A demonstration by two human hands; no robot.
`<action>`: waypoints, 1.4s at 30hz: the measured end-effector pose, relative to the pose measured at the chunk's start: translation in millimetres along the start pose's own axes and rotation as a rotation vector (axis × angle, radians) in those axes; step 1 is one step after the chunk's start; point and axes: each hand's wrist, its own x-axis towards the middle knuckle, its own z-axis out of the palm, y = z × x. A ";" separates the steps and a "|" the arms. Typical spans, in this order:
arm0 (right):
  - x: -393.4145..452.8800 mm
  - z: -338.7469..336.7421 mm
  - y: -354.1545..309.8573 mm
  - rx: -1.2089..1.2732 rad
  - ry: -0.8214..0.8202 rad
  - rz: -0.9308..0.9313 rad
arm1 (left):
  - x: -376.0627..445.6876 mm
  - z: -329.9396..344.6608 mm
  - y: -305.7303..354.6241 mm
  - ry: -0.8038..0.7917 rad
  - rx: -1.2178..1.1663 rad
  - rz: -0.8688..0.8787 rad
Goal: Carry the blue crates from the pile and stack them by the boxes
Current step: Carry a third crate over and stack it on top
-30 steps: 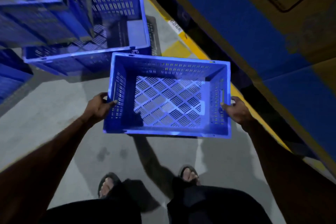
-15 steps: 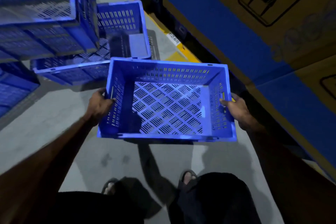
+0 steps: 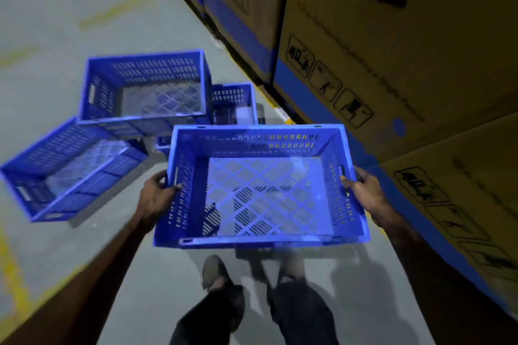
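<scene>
Right beside me, along my right, runs a tall wall of brown cardboard boxes with blue bands and black handling pictograms [image 3: 364, 70], filling the whole right side of the view. Under everything lies the grey concrete floor with worn yellow paint lines [image 3: 56, 22], and a yellow strip shows at the foot of the boxes.

Ahead and to my left sits the pile of blue slotted plastic crates. One open crate [image 3: 145, 87] rides highest, resting on others; a tilted crate [image 3: 64, 171] leans out below it to the left, its opening turned toward me. Behind the top one, nearer the boxes, a third crate [image 3: 235, 101] shows part of its rim and inside; how many lie beneath I cannot tell.

Closest to me is the blue perforated plastic crate I am carrying [image 3: 260, 187], held level above the floor in front of my waist, just beside the cardboard wall and apart from the pile. It holds nothing; its lattice bottom lets the floor show through.

My left hand [image 3: 157, 196] grips the left end of the crate, fingers curled in through the handle slot. My right hand [image 3: 364, 193] grips the right end the same way, fingertips hooked into the slot there.

Below the crate I see my dark trouser legs [image 3: 302, 314] and my feet in sandals [image 3: 213, 272], blurred.
</scene>
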 end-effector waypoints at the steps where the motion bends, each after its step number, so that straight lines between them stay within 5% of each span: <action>1: -19.8 -4.0 -15.7 0.003 -0.009 -0.019 | -20.3 -16.1 3.0 0.000 -0.012 -0.005; 11: -154.0 -0.9 -146.5 0.101 -0.053 -0.187 | -171.1 -140.6 42.2 0.188 -0.264 0.073; 26: -181.4 110.1 -261.3 0.048 -0.219 -0.380 | -203.0 -251.5 -12.0 0.470 -0.500 0.074; 42: -178.8 248.0 -364.0 -0.185 -0.794 -0.595 | -332.0 -246.0 -94.0 0.988 -0.692 -0.199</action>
